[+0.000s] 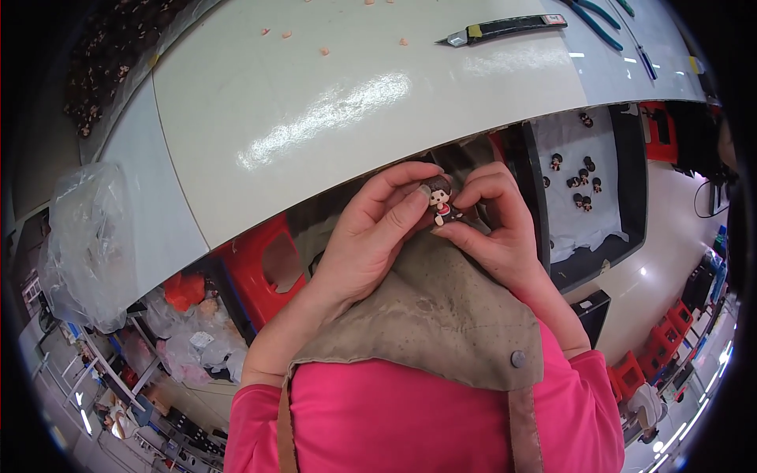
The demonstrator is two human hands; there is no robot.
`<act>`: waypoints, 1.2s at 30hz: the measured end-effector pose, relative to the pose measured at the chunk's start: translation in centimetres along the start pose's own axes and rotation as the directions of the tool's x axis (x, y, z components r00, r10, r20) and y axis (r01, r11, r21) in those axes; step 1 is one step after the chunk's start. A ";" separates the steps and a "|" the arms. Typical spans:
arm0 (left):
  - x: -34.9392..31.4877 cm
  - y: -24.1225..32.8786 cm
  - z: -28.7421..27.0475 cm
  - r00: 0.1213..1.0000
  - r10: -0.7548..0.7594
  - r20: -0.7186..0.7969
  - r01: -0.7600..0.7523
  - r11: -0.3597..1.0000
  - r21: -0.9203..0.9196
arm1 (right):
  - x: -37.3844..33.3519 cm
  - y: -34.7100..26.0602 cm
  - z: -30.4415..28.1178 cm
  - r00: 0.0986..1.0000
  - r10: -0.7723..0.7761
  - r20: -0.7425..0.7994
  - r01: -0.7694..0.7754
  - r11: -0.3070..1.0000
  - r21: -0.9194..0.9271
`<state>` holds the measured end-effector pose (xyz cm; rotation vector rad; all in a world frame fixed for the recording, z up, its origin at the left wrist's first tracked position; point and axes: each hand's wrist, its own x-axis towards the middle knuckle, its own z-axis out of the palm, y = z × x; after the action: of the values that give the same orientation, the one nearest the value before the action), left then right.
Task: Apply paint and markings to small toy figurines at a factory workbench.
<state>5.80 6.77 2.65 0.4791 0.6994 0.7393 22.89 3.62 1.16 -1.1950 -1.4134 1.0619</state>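
Between my two hands, just in front of the table's near edge, is a small toy figurine (443,206) with brown hair and a red, white and dark body. My left hand (386,213) pinches its head side between thumb and fingers. The thumb and curled index finger of my right hand (495,217) close on its other side, near the base. The figurine faces up toward me, roughly upright. Below it spreads my brown apron (426,307).
A utility knife (505,29), blue-handled pliers (598,24) and a screwdriver (646,63) lie on the white table (260,94) with small pinkish scraps. At right, a dark lined tray (583,225) holds several figurines. Plastic bags (91,244) hang at left; many dark pieces (110,55) lie far left.
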 end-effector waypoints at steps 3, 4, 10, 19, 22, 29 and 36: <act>-0.2 0.0 -0.1 0.999 -0.025 -0.021 0.024 1.000 -0.019 | -0.2 0.1 0.1 1.000 -0.002 -0.013 0.002 1.000 0.006; -0.3 0.0 -0.1 0.999 -0.040 -0.034 0.040 0.999 -0.019 | -0.2 0.1 0.1 1.000 -0.014 -0.019 0.014 1.000 0.002; -0.4 0.1 0.0 0.999 -0.024 -0.030 0.024 1.000 -0.008 | -0.3 0.0 0.3 1.000 -0.015 -0.014 0.014 1.000 -0.011; 0.4 0.8 0.1 0.999 -0.022 0.034 0.021 0.999 0.037 | 0.6 0.1 -0.2 1.000 -0.017 -0.022 0.016 1.000 -0.026; 0.5 1.2 0.8 0.999 -0.017 0.049 0.013 0.997 0.080 | 1.1 -1.0 -1.0 1.000 -0.014 0.006 0.014 0.997 -0.073; -0.4 2.6 1.0 0.966 -0.250 0.069 0.247 0.968 0.053 | 3.0 -4.7 -4.1 0.965 -0.040 0.258 0.099 0.970 -0.221; -3.2 4.6 1.1 0.982 -0.132 0.136 0.113 0.984 0.138 | 9.7 -9.6 -8.0 0.973 -0.207 0.105 0.229 0.789 -0.570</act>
<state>2.89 7.27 7.56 0.5971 0.6368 0.5390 28.90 12.16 13.09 -1.3891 -1.9360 0.4911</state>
